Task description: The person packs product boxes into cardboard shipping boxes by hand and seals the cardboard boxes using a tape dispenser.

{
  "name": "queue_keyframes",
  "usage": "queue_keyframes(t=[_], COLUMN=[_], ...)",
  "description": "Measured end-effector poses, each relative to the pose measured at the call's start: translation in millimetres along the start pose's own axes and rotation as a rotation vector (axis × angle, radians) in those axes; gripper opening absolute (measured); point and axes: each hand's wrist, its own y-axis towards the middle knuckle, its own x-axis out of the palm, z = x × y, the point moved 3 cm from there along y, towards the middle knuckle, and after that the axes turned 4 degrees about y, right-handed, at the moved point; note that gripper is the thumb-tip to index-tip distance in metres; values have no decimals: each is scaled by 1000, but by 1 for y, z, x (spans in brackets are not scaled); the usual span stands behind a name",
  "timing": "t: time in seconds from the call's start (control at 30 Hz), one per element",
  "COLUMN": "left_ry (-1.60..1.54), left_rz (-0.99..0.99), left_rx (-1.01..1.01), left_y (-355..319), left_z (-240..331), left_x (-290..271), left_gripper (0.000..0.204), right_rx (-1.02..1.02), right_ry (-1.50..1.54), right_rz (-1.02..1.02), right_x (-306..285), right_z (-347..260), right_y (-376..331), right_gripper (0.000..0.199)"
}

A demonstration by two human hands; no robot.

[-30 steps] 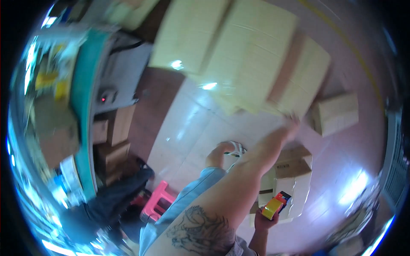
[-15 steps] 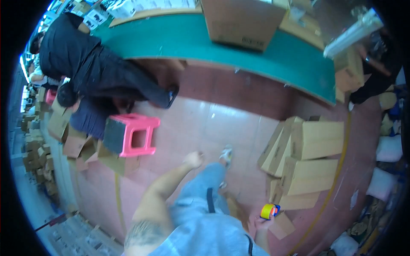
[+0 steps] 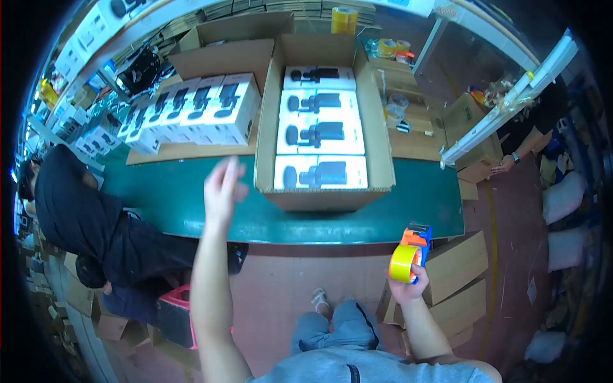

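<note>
My right hand (image 3: 408,285) grips a tape dispenser (image 3: 416,237) in orange and blue, loaded with a yellow tape roll (image 3: 403,263). It is held before the front edge of the green table (image 3: 421,214). My left hand (image 3: 223,190) is raised over the table, just left of an open carton (image 3: 325,199). Its fingers are partly spread with nothing in them, and it seems not to touch the carton. Inside the carton sit several white product boxes (image 3: 354,143) printed with a dark device. The carton's top is open.
More white boxes (image 3: 239,121) stand in a row at left, before another open carton (image 3: 220,60). Tape rolls (image 3: 343,20) lie farther back. A white post (image 3: 504,102) slants at right. Two people (image 3: 76,204) are at left; cartons (image 3: 456,268) lean below the table.
My view has turned up and come nearer to the table, so the carton's contents show. Both hands have risen: the left toward the carton, the right still with the tape dispenser.
</note>
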Motion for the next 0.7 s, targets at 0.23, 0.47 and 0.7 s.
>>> queue_keyframes(t=[0.23, 0.47, 0.7], left_ry=[1046, 714, 817], left_rz=[-266, -437, -512], left_rx=[-2, -228, 28], left_y=[189, 38, -145], left_z=[61, 114, 66], left_x=[63, 70, 79], left_gripper=[37, 32, 39], right_rx=[339, 112, -254], right_ry=[119, 366, -51], right_rz=[-767, -707, -384], right_x=[102, 80, 33], right_z=[16, -40, -80], right_y=[24, 53, 147], right_gripper=[86, 72, 63])
